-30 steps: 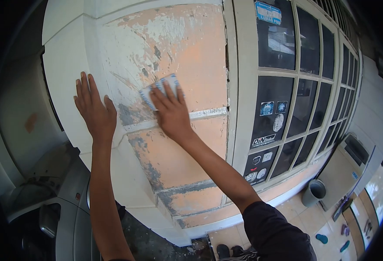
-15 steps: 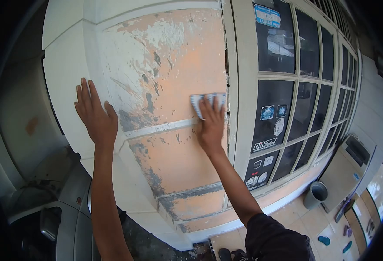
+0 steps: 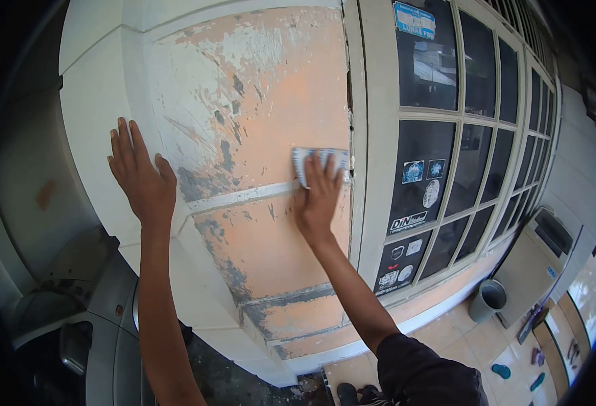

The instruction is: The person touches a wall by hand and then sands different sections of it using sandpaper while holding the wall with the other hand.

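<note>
My right hand (image 3: 319, 203) presses a folded sheet of sandpaper (image 3: 300, 160), white with blue print on its back, flat against the wall. Bare peach surface (image 3: 271, 152) surrounds it, with patches of white and grey paint left toward the left and top. The sheet sits just above a pale horizontal ledge (image 3: 244, 197), close to the window frame. My left hand (image 3: 144, 181) rests with fingers stretched on the white pillar (image 3: 102, 101) at the left, holding nothing.
A paned window (image 3: 426, 155) with stickers stands right of the wall. Below left is a silver car (image 3: 105, 338). A grey bin (image 3: 488, 301), a beige appliance (image 3: 534, 264) and sandals (image 3: 501, 371) are on the tiled floor at lower right.
The view has shifted slightly, moving the scene a little left and up. My right hand stays on the sandpaper at nearly the same spot, and my left hand remains on the pillar.
</note>
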Tool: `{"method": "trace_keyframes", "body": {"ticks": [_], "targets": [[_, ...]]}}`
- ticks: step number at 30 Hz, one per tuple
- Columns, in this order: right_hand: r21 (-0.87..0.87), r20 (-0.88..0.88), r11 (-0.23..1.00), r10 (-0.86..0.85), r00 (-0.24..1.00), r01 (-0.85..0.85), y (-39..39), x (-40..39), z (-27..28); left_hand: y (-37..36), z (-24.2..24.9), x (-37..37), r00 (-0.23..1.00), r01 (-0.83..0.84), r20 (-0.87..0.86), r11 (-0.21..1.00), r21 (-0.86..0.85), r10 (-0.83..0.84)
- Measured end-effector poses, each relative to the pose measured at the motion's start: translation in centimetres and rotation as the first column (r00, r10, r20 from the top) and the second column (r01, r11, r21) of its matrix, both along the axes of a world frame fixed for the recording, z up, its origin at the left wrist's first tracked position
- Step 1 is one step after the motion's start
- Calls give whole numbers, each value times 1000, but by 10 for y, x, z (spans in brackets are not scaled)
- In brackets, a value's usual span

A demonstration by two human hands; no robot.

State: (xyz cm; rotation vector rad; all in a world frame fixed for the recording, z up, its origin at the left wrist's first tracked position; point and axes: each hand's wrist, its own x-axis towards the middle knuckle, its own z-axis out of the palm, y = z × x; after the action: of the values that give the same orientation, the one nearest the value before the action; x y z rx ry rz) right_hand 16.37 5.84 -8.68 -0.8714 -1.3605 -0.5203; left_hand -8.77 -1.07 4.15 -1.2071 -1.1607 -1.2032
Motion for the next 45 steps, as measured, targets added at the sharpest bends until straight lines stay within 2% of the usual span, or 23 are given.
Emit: {"method": "trace_keyframes", "body": {"ticks": [1, 3, 4, 6, 8, 12, 15, 16, 18, 20, 22, 24, 26, 28, 29, 32, 36, 38, 39, 40, 41, 44, 45], "targets": [[-3, 96, 992, 124, 988, -124, -10, -27, 4, -1, -3, 0, 1000, 7, -9, 1000, -11, -7], [-54, 424, 974, 223, 878, -221, -22, -79, 2, -3, 0, -2, 999, 20, -27, 1000, -6, -20], [5, 496, 978, 177, 850, -207, -22, -86, 0, -3, 0, -1, 999, 30, -27, 999, -13, -30], [-1, 465, 987, 141, 874, -159, -19, -55, 2, -3, -1, -3, 999, 38, -31, 999, -19, -38], [5, 253, 1000, 18, 967, -20, -8, 4, -2, -2, -1, -2, 1000, 27, -13, 1000, -7, -27], [3, 49, 997, -76, 996, 76, 4, 1, -6, 0, -1, -1, 1000, 7, -15, 1000, 20, -7], [1, 375, 973, 214, 902, -231, -21, -97, 13, 0, -1, -2, 999, 38, -24, 999, 11, -38], [16, 473, 966, 221, 853, -259, -22, -118, 15, -2, -1, -3, 998, 50, -34, 999, 15, -50], [36, 544, 964, 203, 814, -264, -19, -109, 21, -5, 0, -3, 997, 63, -39, 998, -5, -63], [18, 462, 984, 149, 874, -177, -18, -62, 20, -4, -1, -5, 998, 49, -31, 999, -9, -49], [51, 361, 998, -59, 931, 43, 0, -1, 6, 1, -2, -6, 1000, 17, -21, 1000, -6, -17], [71, 199, 997, -12, 980, -2, 6, 6, 1, 2, 2, -5, 1000, -9, -7, 1000, 10, 9], [-9, 274, 997, 76, 959, -76, -6, -43, 12, 1, -1, -3, 1000, 2, -11, 1000, 2, -2], [-1, 467, 977, 188, 864, -212, -15, -114, 21, -1, -3, -4, 999, 43, -19, 999, 3, -43], [62, 498, 970, 174, 850, -235, -22, -138, 24, -1, -3, -6, 999, 49, -23, 999, -3, -49], [62, 538, 973, 155, 828, -223, -14, -100, 21, -2, -3, -6, 997, 64, -32, 998, -10, -65], [83, 396, 996, -73, 915, 43, -3, -4, 8, 2, -2, -4, 1000, 15, -6, 1000, 1, -15], [67, 475, 996, -79, 876, 53, -4, -25, 15, 2, -1, -4, 1000, 19, -11, 1000, -3, -19], [75, 550, 991, 48, 834, -106, -11, -45, 27, 2, -1, -4, 999, 36, -18, 999, -1, -36], [116, 660, 981, 43, 750, -159, -12, -67, 39, 1, -2, -5, 998, 53, -22, 999, 6, -53], [210, 707, 958, -10, 707, -196, -11, -86, 49, 0, -2, -6, 997, 67, -31, 998, 6, -67], [233, 866, 935, -74, 495, -268, -3, -65, 75, -2, -3, -6, 997, 70, -37, 998, -3, -70], [252, 889, 938, -126, 441, -239, -3, -40, 81, -2, -3, -7, 998, 55, -26, 998, -9, -55]]}}
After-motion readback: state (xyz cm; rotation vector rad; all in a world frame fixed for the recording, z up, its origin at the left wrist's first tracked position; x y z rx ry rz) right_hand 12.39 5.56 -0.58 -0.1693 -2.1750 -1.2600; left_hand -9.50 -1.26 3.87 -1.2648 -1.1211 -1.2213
